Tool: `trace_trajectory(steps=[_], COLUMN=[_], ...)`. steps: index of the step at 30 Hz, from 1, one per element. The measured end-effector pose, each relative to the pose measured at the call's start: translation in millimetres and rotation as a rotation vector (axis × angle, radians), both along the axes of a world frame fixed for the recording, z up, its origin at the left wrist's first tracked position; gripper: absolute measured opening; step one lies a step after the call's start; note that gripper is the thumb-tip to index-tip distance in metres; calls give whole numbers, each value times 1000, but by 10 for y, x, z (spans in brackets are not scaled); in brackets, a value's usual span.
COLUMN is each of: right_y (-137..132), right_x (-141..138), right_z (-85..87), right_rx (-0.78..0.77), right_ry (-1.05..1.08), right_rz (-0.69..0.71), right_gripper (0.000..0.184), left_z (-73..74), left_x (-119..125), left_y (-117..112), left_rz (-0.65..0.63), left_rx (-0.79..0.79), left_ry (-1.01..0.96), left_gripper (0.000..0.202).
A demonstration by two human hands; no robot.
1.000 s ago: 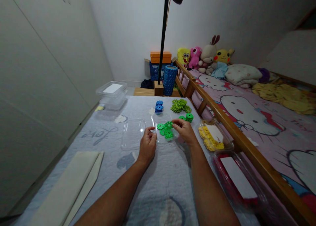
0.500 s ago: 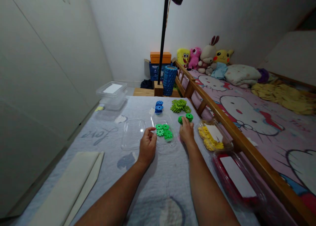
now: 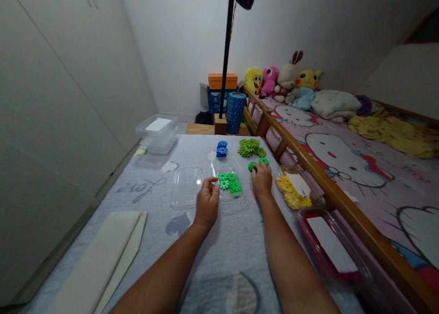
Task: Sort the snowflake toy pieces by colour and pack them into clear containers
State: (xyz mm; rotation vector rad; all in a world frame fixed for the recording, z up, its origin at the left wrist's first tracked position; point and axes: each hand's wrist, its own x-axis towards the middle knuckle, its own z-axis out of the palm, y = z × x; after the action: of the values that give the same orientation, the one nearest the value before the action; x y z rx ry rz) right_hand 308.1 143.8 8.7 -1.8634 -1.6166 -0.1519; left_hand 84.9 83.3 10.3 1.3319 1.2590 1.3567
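My left hand (image 3: 207, 202) is closed at the left wall of an open clear plastic box (image 3: 243, 196), thumb and forefinger pinched at its edge. Several green snowflake discs (image 3: 224, 184) lie inside that box. To its right, my right hand (image 3: 262, 180) bends over a small group of green discs (image 3: 264, 160), its fingers closed on one of them; the fingertips are partly hidden. Behind it sits a heap of lime-green discs (image 3: 250, 147). A stack of blue discs (image 3: 222, 150) stands beyond the box. Left of my left hand lies the clear lid (image 3: 187, 168).
Lidded boxes of yellow discs (image 3: 291, 194) and red pieces (image 3: 331, 245) line the right side by the wooden bed rail (image 3: 318, 190). Stacked clear boxes (image 3: 157, 133) stand far left. A folded cream sheet (image 3: 99, 259) lies front left. A black pole (image 3: 226, 53) rises behind the table.
My right hand has closed in over the green discs, its fingers more curled. My left hand stays at the box's edge. The whole view has shifted slightly.
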Motion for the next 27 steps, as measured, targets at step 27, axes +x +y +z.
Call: trace_trajectory(steps=[27], right_y=[38], right_x=[95], right_z=[-19], right_rx=[-12], right_ry=[-47], right_rz=[-114], right_gripper=[55], left_z=[9], left_x=[3], left_y=[-1], left_rz=[-2], left_rx=[-7], left_ry=[38], left_gripper=[25])
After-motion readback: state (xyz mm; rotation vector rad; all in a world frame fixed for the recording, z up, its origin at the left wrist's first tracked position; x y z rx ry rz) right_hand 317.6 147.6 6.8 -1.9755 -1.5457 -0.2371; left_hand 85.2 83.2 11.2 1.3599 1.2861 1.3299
